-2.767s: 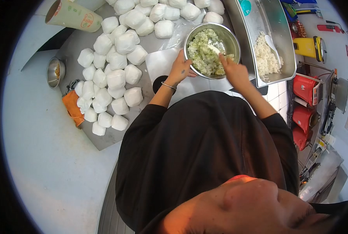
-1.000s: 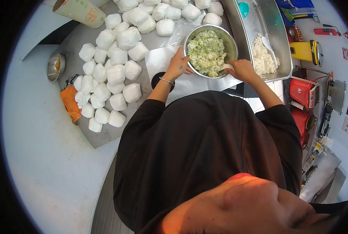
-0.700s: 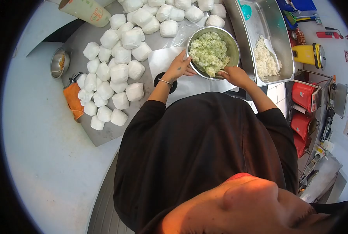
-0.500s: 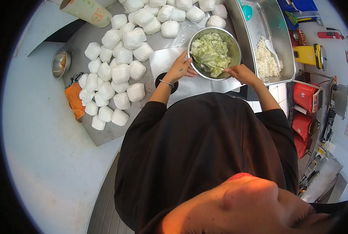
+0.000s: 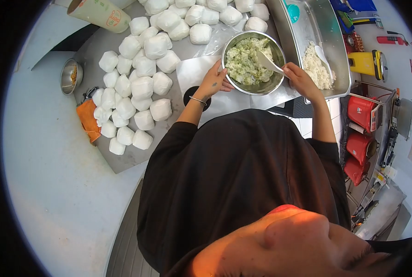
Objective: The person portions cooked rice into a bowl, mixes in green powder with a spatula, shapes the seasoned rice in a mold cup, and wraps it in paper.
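A round metal mixing bowl [image 5: 257, 91] holds rice mixed with something green [image 5: 244, 62]. My left hand [image 5: 211, 79] grips the bowl's left side, thumb near the rim and fingers below along the outside. In my right hand [image 5: 302, 82], at the bowl's right edge, is the handle of a white rice paddle [image 5: 269, 63]. The paddle's blade rests on the green rice, its tip toward the middle of the bowl. White paper [image 5: 196, 69] lies under the bowl and my left hand.
Many white wrapped bundles [image 5: 141, 85] cover the metal table to the left. A deep steel pan [image 5: 300, 44] on the right contains plain rice [image 5: 318, 69] and another white paddle [image 5: 321, 54]. A small bowl [image 5: 67, 76], an orange cloth [image 5: 88, 121] and a tall paper cup [image 5: 99, 16] stand farther left.
My right hand has moved right and slightly up from the bowl's lower edge. The paddle blade, blurred in the mix before, now shows clearly on top. My left hand has stayed on the bowl.
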Demonstrator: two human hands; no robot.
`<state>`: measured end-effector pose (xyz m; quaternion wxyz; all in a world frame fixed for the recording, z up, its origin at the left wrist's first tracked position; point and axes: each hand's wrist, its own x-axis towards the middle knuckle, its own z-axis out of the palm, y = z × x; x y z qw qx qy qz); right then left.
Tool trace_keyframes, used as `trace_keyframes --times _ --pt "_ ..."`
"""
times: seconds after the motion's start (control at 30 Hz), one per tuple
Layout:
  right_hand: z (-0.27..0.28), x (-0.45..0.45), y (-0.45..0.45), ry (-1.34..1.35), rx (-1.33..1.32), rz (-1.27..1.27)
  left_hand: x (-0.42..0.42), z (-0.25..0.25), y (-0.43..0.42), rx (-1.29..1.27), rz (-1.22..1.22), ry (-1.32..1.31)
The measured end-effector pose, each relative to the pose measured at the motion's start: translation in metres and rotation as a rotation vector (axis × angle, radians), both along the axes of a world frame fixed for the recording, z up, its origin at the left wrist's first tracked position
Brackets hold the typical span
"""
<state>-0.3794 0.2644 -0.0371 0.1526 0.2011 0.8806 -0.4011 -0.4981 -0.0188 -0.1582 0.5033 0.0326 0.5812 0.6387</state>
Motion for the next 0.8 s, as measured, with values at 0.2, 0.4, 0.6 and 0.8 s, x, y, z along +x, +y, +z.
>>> trace_keyframes --times 0.2,0.4,0.6,0.8 --pt "-0.025 -0.01 -0.059 -0.217 0.746 0.257 0.001 -0.001 0.001 0.005 0.011 0.026" --pt "-0.01 -0.058 -0.038 -0.191 0.617 0.422 0.005 0.001 0.003 -0.013 0.019 0.029" --pt "-0.033 -0.059 -0.051 -0.29 0.6 0.483 0.003 -0.001 0.004 -0.003 0.043 0.028" --pt "0.009 -0.062 -0.016 -0.15 0.501 0.528 0.009 0.002 0.006 -0.027 0.113 0.015"
